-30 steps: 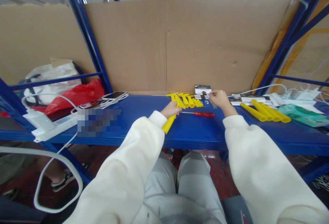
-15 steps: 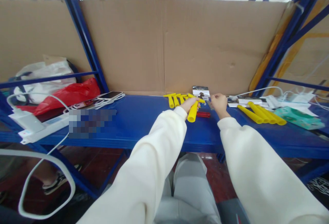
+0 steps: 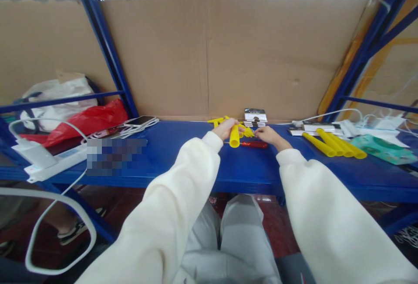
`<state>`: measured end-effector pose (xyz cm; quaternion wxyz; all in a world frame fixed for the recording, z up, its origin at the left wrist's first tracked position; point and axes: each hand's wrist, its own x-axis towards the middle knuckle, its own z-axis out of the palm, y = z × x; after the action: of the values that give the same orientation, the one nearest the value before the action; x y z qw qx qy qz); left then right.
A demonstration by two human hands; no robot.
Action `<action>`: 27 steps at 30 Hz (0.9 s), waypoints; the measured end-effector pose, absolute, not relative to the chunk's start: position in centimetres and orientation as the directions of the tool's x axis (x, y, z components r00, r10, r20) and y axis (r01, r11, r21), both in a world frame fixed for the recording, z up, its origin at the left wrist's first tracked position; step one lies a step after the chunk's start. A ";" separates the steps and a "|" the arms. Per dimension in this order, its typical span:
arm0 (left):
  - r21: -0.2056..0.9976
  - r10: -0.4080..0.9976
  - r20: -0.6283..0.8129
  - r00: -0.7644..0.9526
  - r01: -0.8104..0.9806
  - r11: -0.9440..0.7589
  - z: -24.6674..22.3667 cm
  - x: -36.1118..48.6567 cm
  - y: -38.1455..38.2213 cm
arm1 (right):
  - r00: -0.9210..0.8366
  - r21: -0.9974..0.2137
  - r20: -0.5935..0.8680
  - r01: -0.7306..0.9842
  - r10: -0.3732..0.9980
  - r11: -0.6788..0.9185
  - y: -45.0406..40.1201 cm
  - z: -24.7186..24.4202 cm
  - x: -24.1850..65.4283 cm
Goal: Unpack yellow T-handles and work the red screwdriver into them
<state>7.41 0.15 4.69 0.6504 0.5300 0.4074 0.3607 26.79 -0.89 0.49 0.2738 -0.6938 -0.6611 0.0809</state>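
My left hand (image 3: 227, 128) is closed around a yellow T-shaped plastic tool (image 3: 234, 139), whose round, open handle end points toward me. Just to its right, my right hand (image 3: 269, 135) has its fingertips pinched together near the tool's head. What those fingers hold is too small to make out. Under the hands lies a red-handled screwdriver (image 3: 256, 144) on the blue shelf. More yellow T-shaped tools (image 3: 215, 121) lie behind my left hand, partly hidden by it. A stack of small black-and-white boxes (image 3: 255, 116) stands behind my hands.
Several yellow tubes (image 3: 336, 145) lie at the right, beside a green packet (image 3: 383, 148) and white cables. At the left are a white power strip (image 3: 62, 162), a phone (image 3: 141, 121) and a red bag (image 3: 88, 121). A cardboard panel (image 3: 163, 58) closes off the back.
My left hand has moved left with the yellow tool. My right hand has shifted slightly left and turned, its fingertips now closer to the tool. More of the red screwdriver shows.
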 end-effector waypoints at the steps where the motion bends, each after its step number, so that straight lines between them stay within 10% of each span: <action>1: 0.978 0.909 -0.158 0.386 -0.067 0.198 4.8 6.3 0.2 | 0.063 -0.470 0.241 0.880 0.968 0.060 -0.7 0.4 26.6; 27: 0.979 0.999 0.008 0.034 0.201 -0.015 1.3 -0.8 -0.7 | -0.078 -0.265 0.193 0.956 0.978 0.128 0.4 0.1 27.7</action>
<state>-0.85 -0.68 1.28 0.4522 0.5593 0.5366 0.4414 27.74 0.42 0.14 0.1628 -0.6593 -0.7332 0.0346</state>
